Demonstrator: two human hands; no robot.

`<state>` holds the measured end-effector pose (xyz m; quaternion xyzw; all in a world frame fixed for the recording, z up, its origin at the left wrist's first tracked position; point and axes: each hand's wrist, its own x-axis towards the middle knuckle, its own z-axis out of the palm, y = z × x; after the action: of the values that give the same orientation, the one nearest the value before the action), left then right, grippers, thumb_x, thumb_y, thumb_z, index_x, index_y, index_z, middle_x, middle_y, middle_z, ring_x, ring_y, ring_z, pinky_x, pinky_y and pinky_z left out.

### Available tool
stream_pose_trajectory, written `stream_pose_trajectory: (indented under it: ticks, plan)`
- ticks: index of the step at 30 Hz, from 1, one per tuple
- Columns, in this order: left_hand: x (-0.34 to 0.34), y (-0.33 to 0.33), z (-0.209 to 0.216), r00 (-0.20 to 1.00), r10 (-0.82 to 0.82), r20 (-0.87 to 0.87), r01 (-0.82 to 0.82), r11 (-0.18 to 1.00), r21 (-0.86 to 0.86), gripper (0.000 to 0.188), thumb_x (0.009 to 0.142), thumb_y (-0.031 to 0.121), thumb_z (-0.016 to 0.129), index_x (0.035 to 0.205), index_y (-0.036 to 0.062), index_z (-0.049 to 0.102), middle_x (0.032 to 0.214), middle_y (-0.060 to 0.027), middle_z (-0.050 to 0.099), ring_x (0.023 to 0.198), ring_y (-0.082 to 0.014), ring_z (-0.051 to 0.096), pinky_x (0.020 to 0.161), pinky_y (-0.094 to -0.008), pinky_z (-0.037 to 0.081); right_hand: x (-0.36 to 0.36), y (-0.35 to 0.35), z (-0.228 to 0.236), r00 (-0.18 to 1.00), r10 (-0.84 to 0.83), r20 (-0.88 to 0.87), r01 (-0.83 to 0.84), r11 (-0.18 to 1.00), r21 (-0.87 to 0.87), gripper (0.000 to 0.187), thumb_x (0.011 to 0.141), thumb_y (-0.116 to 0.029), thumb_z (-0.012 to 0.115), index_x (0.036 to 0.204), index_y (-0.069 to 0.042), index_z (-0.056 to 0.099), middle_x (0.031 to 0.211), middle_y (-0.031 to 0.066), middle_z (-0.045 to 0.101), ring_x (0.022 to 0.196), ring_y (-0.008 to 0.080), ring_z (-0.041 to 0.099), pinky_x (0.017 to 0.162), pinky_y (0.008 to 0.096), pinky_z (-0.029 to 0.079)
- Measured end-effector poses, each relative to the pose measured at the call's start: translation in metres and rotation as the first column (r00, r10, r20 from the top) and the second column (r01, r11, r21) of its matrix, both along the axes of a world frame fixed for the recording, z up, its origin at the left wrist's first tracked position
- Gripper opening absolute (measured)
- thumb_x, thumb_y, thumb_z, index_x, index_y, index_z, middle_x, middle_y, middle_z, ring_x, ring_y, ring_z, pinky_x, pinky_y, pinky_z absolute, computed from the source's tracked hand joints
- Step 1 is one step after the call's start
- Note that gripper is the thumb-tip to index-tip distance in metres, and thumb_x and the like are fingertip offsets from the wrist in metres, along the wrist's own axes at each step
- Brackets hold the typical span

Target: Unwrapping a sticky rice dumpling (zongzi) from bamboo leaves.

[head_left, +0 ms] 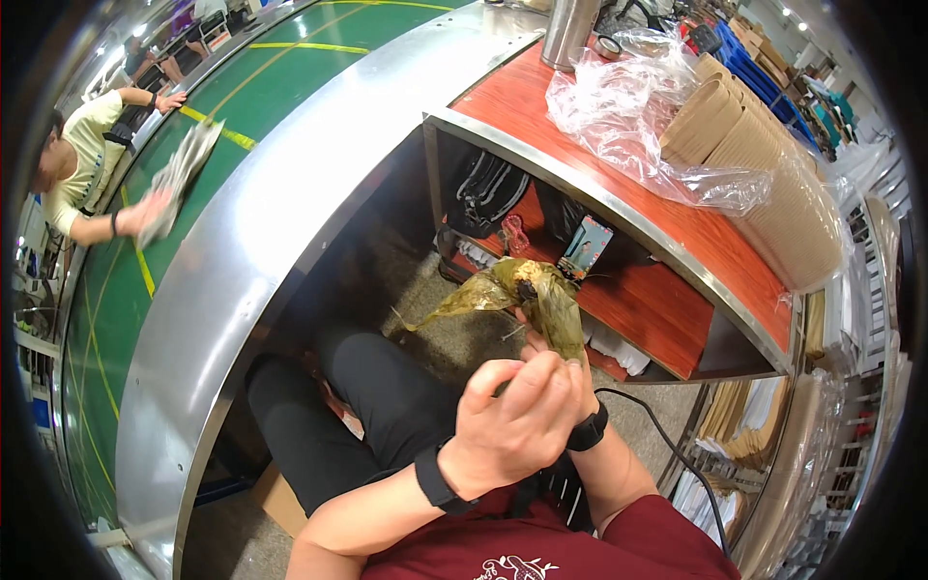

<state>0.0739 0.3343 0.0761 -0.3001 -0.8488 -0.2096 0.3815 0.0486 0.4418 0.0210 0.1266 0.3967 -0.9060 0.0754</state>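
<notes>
A rice dumpling [528, 282] wrapped in olive-green leaves is held up in front of my lap. Its top is unwrapped, with pale rice and a dark patch showing. One long leaf flap [464, 298] hangs out to the left. My right hand [586, 382], mostly hidden behind the left, is closed round the lower leaves, and its fingertips show behind them. Just in front, my left hand [514, 416] is curled into a fist close to the wrapped base. What its fingers hold, if anything, is hidden. Both wrists wear black bands.
A red-topped bench [512, 92] carries clear plastic film [628, 106], stacked brown cardboard pieces [754, 155] and a metal flask [570, 34]. A lit phone [587, 246] leans on the shelf below. Left, a metal ledge [242, 203] borders a green conveyor [280, 82], where a co-worker handles a grey bundle [184, 179].
</notes>
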Motion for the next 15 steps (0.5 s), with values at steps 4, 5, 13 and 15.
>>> stream_pose_trajectory:
  ticks: [4,5,13,15]
  plan:
    - [0.0,0.007,0.0,1.0,0.003,0.001,-0.003,1.0,-0.011,0.025,0.06,0.018,0.059,0.083,0.0094,0.063,0.081,0.0037,0.057,0.082,-0.011,0.055,0.074,-0.031,0.033,0.002,0.009,-0.05,0.953,0.159,-0.258,0.047,0.763,0.645,0.042,0.092,-0.039,0.042,0.111,-0.002,0.05,0.071,-0.0023,0.045,0.06,0.0055,0.042,0.051,0.0178,0.035]
    - [-0.002,0.005,0.001,1.0,0.012,0.017,-0.012,1.0,0.022,0.025,0.06,0.018,0.059,0.083,0.0097,0.063,0.082,0.0038,0.056,0.082,-0.0113,0.055,0.074,-0.0313,0.033,-0.005,0.014,-0.055,0.97,0.203,-0.135,-0.094,0.822,0.562,0.043,0.092,-0.039,0.04,0.115,-0.004,0.047,0.082,0.001,0.053,0.068,0.0091,0.05,0.057,0.0213,0.042]
    - [-0.013,-0.052,0.048,0.905,-0.182,0.384,0.173,0.983,0.057,0.066,0.051,0.057,0.07,0.099,0.0112,0.062,0.101,-0.0036,0.057,0.102,-0.0254,0.045,0.087,-0.0387,0.031,-0.005,0.004,-0.014,0.982,0.175,0.076,-0.124,0.887,-0.444,0.046,0.087,-0.045,0.047,0.113,-0.008,0.051,0.098,0.0066,0.061,0.079,0.015,0.061,0.059,0.0229,0.051]
    - [-0.027,-0.073,0.049,0.92,-0.122,0.372,0.088,0.99,0.106,0.049,0.06,0.036,0.073,0.098,0.0069,0.063,0.101,-0.0057,0.057,0.103,-0.0273,0.045,0.089,-0.0392,0.035,-0.007,0.015,-0.022,0.968,0.236,0.086,-0.172,0.872,-0.459,0.043,0.088,-0.04,0.047,0.109,-0.002,0.049,0.081,0.0035,0.055,0.065,0.0116,0.054,0.053,0.0211,0.045]
